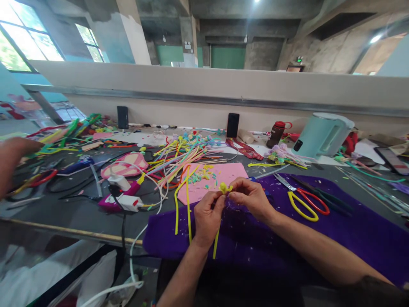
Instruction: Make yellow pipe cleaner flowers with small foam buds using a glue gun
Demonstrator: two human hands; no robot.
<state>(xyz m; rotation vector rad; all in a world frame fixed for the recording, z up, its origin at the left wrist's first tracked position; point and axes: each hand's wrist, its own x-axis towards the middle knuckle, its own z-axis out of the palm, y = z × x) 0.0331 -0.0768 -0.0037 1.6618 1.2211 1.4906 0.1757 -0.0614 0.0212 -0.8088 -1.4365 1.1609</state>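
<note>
In the head view, I take the small yellow piece (223, 187) as the centre of my clock. It looks like soft, fuzzy stem curled into a knot, and it is held up, seen against the near part of the pink sheet (235, 170). My left hand (209, 213) is at seven o'clock from it, thumb and forefinger closed together on its lower side. My right hand (251, 197) is at four o'clock, with thumb and forefinger almost meeting at the short end; it seems to pinch there, though the exact contact is too small to see. A yellow stem (216, 245) hangs near six o'clock; I cannot tell if it belongs to the piece.

I judge that the step in hand is bending and twisting this end. The next move calls, in my opinion, for a firm left grip and a small turn of the right fingertips, without pulling the knot loose. If trimming is needed, the scissors (295, 189) lie at three o'clock on the purple cloth (169, 230). Two loose yellow strips (188, 209) lie toward eight o'clock. Far away at nine o'clock is another person's hand (14, 160), blurred, which I do not count as mine.
</note>
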